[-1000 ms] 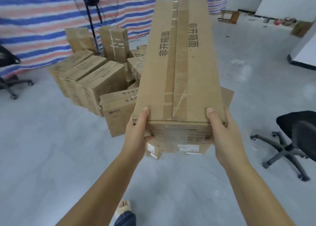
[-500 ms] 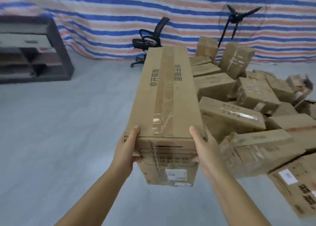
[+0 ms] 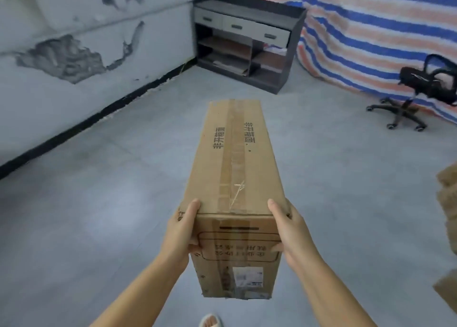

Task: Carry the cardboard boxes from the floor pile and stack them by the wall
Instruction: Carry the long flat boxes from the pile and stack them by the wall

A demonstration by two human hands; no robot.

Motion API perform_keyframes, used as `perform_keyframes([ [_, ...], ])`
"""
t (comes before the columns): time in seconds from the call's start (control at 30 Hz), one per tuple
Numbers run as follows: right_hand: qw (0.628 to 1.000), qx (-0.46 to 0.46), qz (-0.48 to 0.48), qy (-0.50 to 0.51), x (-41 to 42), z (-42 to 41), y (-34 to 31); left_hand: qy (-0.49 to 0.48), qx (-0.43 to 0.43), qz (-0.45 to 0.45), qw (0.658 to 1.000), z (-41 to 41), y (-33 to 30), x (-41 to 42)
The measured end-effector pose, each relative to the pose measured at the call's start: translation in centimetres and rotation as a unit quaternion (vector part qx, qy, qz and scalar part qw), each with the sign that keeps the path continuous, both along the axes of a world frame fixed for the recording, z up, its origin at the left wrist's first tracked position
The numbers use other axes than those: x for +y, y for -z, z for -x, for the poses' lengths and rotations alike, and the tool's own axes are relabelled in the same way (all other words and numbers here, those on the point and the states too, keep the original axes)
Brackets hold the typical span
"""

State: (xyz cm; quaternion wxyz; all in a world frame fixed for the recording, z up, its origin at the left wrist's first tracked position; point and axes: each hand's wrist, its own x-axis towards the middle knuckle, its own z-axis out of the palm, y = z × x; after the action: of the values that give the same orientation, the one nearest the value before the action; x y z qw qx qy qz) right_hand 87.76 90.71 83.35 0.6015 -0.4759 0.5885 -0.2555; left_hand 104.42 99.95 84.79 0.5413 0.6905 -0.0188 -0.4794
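Observation:
A long taped cardboard box with printed black characters is held lengthwise in front of me, above the floor. My left hand grips its near left corner, thumb on top and fingers curled on the end face. My right hand grips the near right corner the same way. The white wall with peeled grey patches runs along the left. Edges of the box pile show at the far right.
A dark shelf unit with drawers stands in the corner ahead. A black office chair sits at the right before a striped tarp. Grey tiled floor lies between me and the wall. My sandalled foot shows below.
I have turned left with the box in both hands. The pile has slid out to the right edge, and the wall and shelf unit have come into view.

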Motion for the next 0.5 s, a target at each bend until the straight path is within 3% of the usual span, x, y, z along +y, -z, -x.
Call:
perform_keyframes([
  [0.27, 0.978, 0.004, -0.014, -0.21, -2.3, -16.3, 1.3, -0.207, -0.005, -0.014, 0.978, -11.1, 0.8, 3.6],
  [0.5, 0.944, -0.002, -0.02, -0.328, -7.2, -28.7, 2.0, -0.327, -0.008, 0.001, 0.945, -19.6, 1.4, 1.0],
])
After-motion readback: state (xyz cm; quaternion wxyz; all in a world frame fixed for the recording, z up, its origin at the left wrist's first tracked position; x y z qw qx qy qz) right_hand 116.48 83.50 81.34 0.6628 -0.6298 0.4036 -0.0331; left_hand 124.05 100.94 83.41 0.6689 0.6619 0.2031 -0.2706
